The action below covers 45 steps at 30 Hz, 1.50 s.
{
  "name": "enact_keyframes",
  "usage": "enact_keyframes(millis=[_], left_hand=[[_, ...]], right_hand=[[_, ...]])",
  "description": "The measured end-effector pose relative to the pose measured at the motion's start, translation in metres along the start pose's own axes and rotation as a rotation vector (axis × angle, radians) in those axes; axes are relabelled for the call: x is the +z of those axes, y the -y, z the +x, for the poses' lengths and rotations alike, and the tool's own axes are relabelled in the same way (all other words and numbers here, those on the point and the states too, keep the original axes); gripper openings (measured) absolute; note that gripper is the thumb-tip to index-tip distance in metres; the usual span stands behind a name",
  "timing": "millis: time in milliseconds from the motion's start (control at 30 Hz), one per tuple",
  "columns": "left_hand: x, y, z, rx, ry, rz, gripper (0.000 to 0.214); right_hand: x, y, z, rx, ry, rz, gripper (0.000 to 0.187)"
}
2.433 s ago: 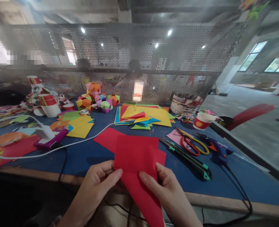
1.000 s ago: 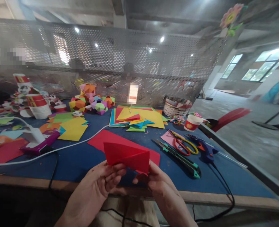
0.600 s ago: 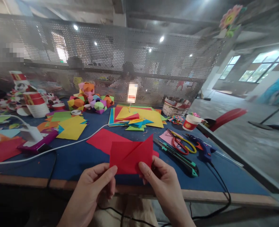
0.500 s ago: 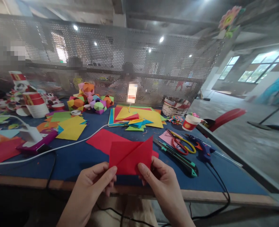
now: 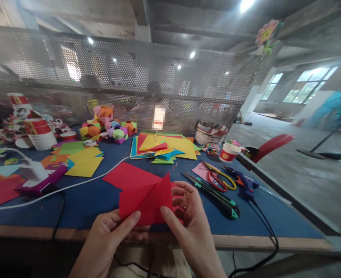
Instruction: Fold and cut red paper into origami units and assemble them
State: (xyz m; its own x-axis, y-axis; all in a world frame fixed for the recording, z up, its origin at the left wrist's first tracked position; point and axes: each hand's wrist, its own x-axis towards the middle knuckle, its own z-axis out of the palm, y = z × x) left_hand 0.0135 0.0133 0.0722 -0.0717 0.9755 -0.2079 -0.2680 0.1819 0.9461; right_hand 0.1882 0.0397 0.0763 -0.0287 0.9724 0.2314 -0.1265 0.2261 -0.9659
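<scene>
A folded sheet of red paper is held up over the table's front edge, a diagonal fold running across its face. My left hand pinches its lower left part, thumb in front and fingers behind. At the right side my right hand has its thumb pressed on the front face, while its other fingers are raised and partly spread behind the edge. Another piece of red paper lies flat on the table just beyond the held one.
Right of my hands lie a utility knife, scissors and a glue gun. Coloured paper sheets are stacked behind. A white cable crosses to a purple power strip. A paper cup stands at right.
The folded red paper has shifted left and tilted. My right hand's fingers have lifted and loosened behind its right edge; the left hand still pinches it. The view has moved slightly.
</scene>
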Motion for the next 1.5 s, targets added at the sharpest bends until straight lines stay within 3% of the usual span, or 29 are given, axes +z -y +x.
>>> enact_keyframes(millis=[167, 367, 600, 800, 1233, 1367, 1500], left_hand=[[0.000, 0.001, 0.000, 0.011, 0.009, -0.001, 0.042], [0.012, -0.001, -0.009, 0.036, -0.082, -0.012, 0.040], [0.013, -0.003, -0.009, 0.010, -0.059, -0.020, 0.039], [0.014, 0.000, -0.009, 0.010, -0.109, -0.052, 0.043], [0.007, 0.007, -0.002, -0.050, -0.039, -0.043, 0.045], [0.014, 0.003, -0.006, -0.012, -0.135, -0.067, 0.042], [0.020, 0.000, -0.011, 0.017, -0.130, -0.049, 0.041]], right_hand=[[-0.001, 0.002, 0.002, -0.113, -0.009, -0.124, 0.016], [-0.002, -0.006, 0.000, -0.039, -0.001, -0.109, 0.026], [0.002, 0.001, 0.002, -0.061, 0.005, -0.124, 0.026], [0.002, -0.001, 0.006, -0.042, -0.047, -0.112, 0.029], [0.004, -0.008, 0.005, -0.099, -0.067, -0.061, 0.029], [0.006, -0.008, 0.003, -0.030, -0.065, 0.034, 0.024], [0.009, 0.003, 0.005, 0.038, 0.018, 0.131, 0.046]])
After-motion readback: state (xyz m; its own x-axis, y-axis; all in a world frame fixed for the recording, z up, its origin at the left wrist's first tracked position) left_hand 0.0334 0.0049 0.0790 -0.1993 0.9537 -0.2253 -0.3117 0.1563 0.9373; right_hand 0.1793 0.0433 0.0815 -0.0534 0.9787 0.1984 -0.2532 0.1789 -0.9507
